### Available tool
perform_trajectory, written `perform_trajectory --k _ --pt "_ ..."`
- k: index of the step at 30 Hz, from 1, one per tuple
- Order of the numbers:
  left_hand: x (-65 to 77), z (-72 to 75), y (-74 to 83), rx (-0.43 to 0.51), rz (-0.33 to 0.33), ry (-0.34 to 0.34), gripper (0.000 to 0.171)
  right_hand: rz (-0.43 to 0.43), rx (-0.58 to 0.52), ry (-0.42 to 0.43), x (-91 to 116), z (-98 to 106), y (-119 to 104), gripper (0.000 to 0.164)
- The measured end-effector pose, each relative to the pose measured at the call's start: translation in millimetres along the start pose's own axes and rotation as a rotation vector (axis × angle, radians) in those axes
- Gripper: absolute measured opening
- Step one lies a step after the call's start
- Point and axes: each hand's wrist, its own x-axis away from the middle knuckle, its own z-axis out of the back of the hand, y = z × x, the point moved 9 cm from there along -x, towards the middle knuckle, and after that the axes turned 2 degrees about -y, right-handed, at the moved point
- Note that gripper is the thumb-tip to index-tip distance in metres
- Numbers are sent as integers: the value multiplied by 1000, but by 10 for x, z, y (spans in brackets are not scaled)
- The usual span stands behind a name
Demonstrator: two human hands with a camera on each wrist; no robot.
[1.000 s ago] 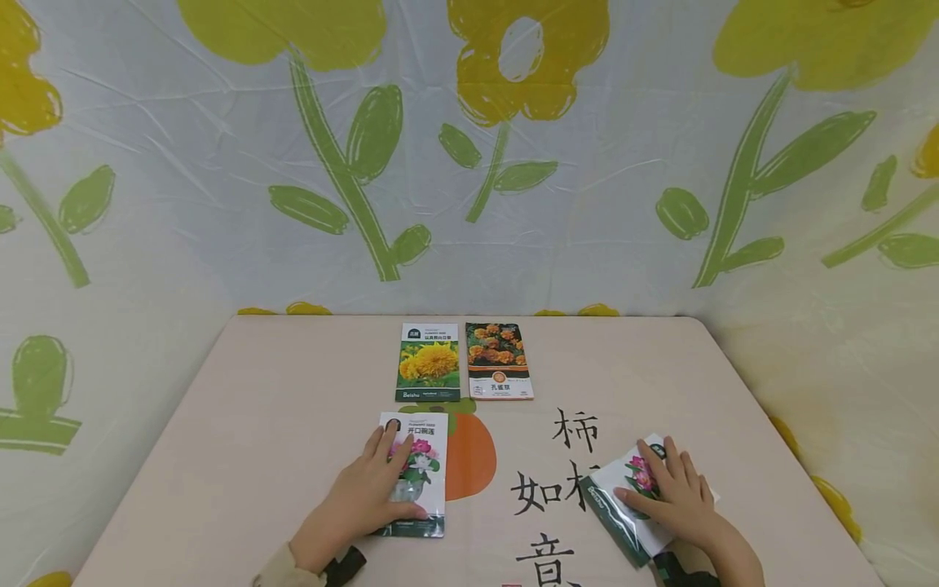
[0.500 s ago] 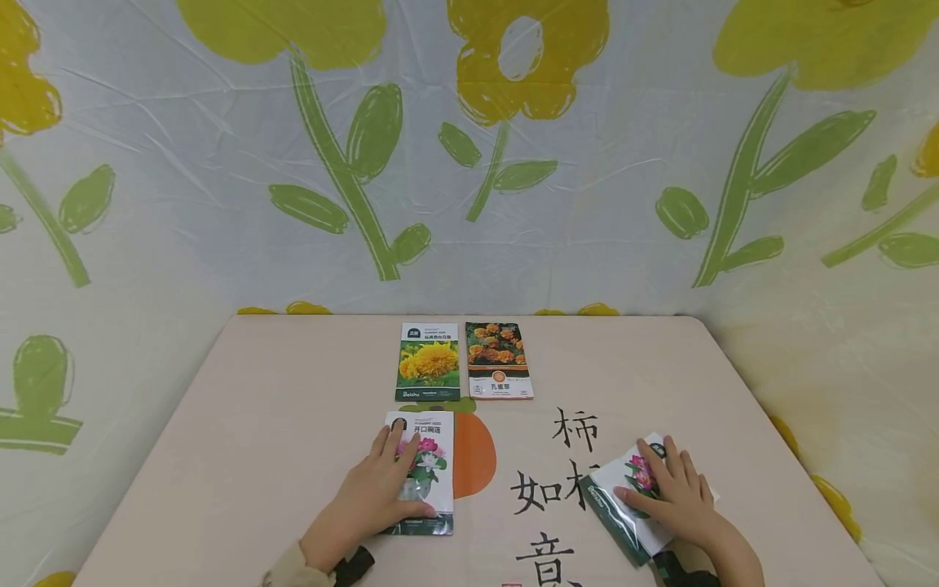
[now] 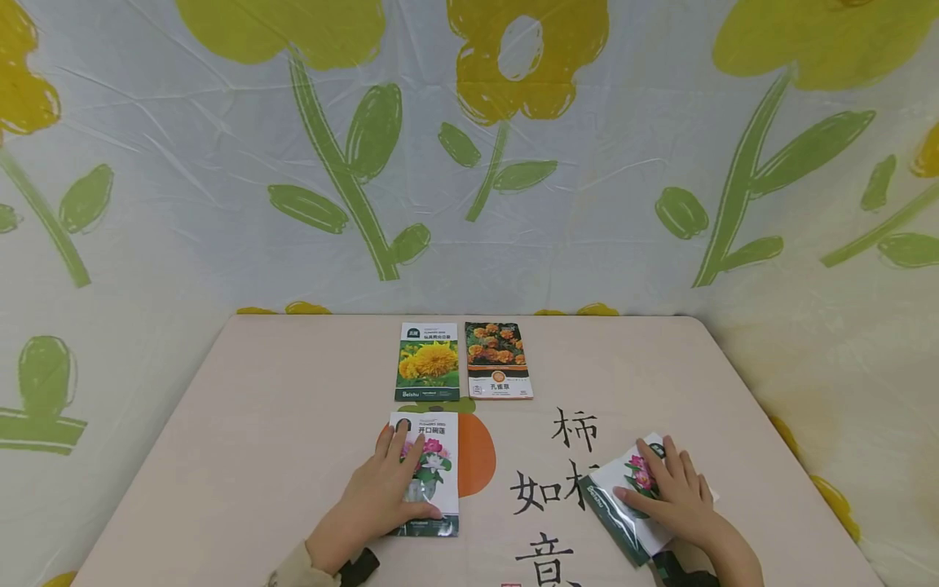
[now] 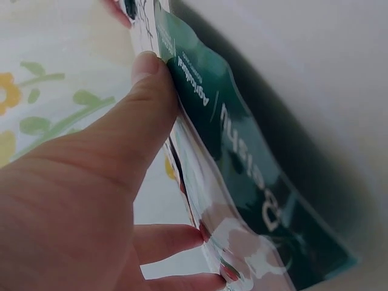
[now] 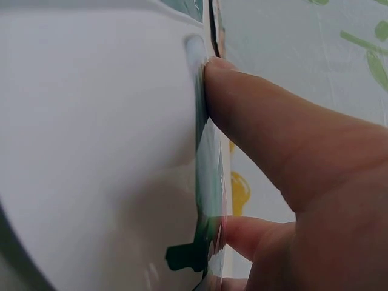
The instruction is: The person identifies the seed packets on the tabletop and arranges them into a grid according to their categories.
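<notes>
Looking down, saw a white, flower-printed backdrop point(image 3: 601, 212) behind and to both sides of a pale table point(image 3: 293, 375). Followed the table's straight far edge to rounded corners, then side edges slanting outward towards the front. Noted room for moving on plain tabletop beyond both hands and along the left. Saw four seed packets: a lotus packet point(image 3: 438, 481) at near left, square to the table and partly over a printed orange fruit point(image 3: 477, 456); a tilted packet point(image 3: 623, 473) at near right, overlapping brushed characters point(image 3: 535, 493); a sunflower packet point(image 3: 429, 363) and a marigold packet point(image 3: 499, 359) just beside each other, farther back. Read 柿, 如 and 意 among the characters, 开口碗莲 on the lotus packet, 孔雀草 on the marigold packet, and "Beishu" on the other two. Read "Beishu" and "Agricultural" on the lotus packet's green band in the left wrist view. Found the left hand point(image 3: 374, 485) resting on the lotus packet with fingers spread and nearly straight, touching without curling round. Found the right hand point(image 3: 678, 497) resting likewise on the tilted packet, with thumb point(image 5: 242, 91) against an edge.
</notes>
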Motion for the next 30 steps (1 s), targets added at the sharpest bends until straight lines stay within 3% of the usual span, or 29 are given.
perform_trajectory --k 12,30 --pt "-11 -27 -15 -9 9 7 109 -5 2 -2 -9 -12 14 101" --pt "-16 -51 -23 55 16 12 111 -3 3 3 -8 -11 17 102"
